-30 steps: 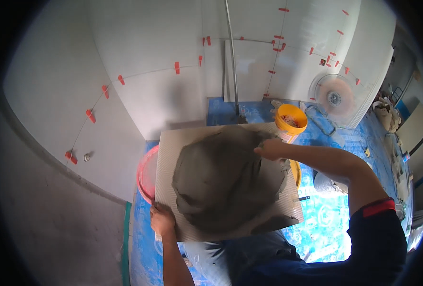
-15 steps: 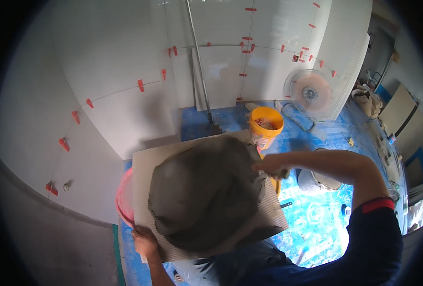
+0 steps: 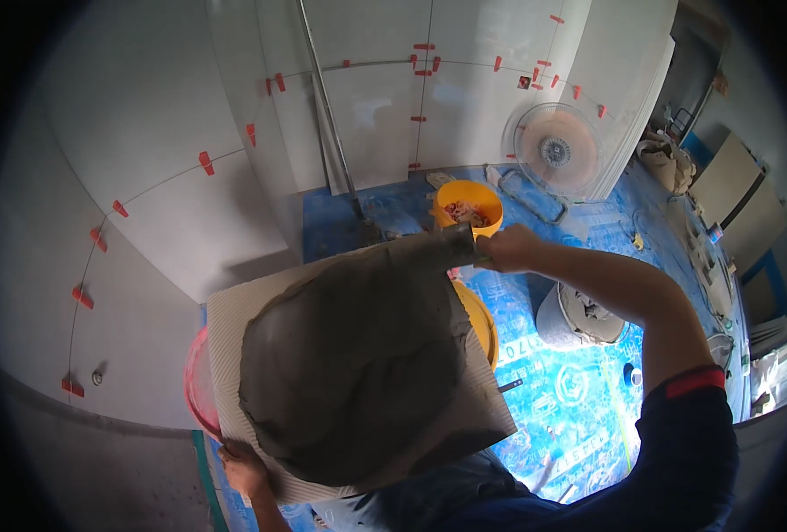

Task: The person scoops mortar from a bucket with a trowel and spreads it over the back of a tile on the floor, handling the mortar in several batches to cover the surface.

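Note:
A large tile [image 3: 229, 332] with a ribbed back lies in front of me. A broad layer of wet dark grey mortar [image 3: 349, 363] covers most of its middle. My left hand [image 3: 245, 470] grips the tile's near left edge, its fingers partly hidden. At the far right corner, my right hand [image 3: 510, 248] is closed round the handle of a trowel [image 3: 454, 246]. The trowel's mortar-smeared blade lies against the far edge of the grey layer. A pink tub [image 3: 200, 381] and a yellow round container [image 3: 482, 326] show from beneath the tile.
A yellow bucket [image 3: 448, 195] with red bits inside stands beyond the tile. To the right is a pale bucket [image 3: 553, 321] of grey mortar. A fan [image 3: 556, 152] stands near the walls, whose panel joints carry red clips. Blue sheeting [image 3: 580, 412] covers the floor; a metal pole leans at the back.
My right hand and the trowel have moved to the far edge of the mortar, and the blade now shows clearly. The left hand keeps its grip. The whole view has shifted.

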Demonstrator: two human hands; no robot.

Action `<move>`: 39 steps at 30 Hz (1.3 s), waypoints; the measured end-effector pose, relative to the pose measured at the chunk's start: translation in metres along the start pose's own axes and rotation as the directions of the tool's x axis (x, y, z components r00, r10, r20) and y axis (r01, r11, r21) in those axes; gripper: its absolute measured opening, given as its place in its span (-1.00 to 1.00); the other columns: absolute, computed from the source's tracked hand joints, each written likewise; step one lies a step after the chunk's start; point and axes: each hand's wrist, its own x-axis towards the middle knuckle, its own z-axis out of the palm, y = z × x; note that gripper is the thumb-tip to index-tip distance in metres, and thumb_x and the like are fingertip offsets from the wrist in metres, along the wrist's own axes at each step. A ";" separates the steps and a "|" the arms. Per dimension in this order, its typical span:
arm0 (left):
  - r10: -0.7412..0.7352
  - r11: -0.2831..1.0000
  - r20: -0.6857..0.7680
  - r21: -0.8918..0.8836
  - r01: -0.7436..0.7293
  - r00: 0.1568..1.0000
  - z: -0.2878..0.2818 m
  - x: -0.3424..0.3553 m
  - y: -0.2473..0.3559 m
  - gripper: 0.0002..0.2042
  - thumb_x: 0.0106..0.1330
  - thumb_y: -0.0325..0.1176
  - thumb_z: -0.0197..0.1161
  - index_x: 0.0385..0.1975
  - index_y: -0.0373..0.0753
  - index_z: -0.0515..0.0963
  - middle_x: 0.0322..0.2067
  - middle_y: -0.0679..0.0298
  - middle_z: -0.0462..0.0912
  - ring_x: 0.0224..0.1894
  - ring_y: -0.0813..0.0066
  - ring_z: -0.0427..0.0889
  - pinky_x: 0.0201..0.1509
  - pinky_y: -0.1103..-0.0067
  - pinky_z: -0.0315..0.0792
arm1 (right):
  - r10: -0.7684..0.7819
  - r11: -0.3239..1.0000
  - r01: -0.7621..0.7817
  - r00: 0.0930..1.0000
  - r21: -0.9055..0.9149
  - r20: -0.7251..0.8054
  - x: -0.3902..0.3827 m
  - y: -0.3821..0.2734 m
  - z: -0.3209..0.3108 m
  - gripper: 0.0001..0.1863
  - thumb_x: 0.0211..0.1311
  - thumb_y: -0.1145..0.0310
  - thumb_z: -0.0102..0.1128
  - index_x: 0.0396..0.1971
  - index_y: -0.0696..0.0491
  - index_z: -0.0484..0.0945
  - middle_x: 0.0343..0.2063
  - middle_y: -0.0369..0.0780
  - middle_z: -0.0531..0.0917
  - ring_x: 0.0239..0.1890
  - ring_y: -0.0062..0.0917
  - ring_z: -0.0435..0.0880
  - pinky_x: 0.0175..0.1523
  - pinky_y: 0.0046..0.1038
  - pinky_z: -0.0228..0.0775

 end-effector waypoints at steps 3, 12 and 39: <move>-0.005 1.000 -0.017 0.009 0.005 1.000 0.001 0.000 -0.001 -0.67 0.46 -0.11 -0.14 -0.08 -0.24 0.41 -0.19 -0.13 0.61 -0.16 -0.19 0.57 -0.13 0.07 0.41 | 0.105 0.993 -0.107 0.993 0.043 0.061 0.021 0.005 -0.006 -0.44 0.30 -0.23 -0.02 -0.28 0.06 0.53 -0.62 -0.21 0.60 -0.59 -0.44 0.62 -0.46 -0.42 0.44; 0.018 0.996 -0.071 0.088 -0.012 0.997 0.008 0.001 -0.009 -0.75 0.46 -0.19 -0.10 -0.13 -0.20 0.42 -0.29 -0.06 0.63 -0.26 -0.16 0.59 -0.24 0.08 0.41 | 0.173 0.793 -0.435 0.833 0.427 0.526 0.072 0.033 -0.017 -0.42 0.32 -0.27 -0.11 -0.26 0.03 0.48 -0.60 -0.27 0.54 -0.63 -0.61 0.51 -0.47 -0.58 0.39; -0.007 0.997 -0.087 0.076 0.013 0.996 0.009 0.003 -0.007 -0.74 0.46 -0.20 -0.12 -0.13 -0.25 0.42 -0.29 -0.09 0.62 -0.26 -0.20 0.56 -0.23 0.10 0.40 | 0.245 0.912 -0.277 0.959 0.301 0.141 0.150 -0.010 0.005 -0.47 0.37 -0.06 -0.09 -0.14 0.16 0.56 -0.25 -0.03 0.67 -0.22 -0.25 0.68 0.02 -0.21 0.46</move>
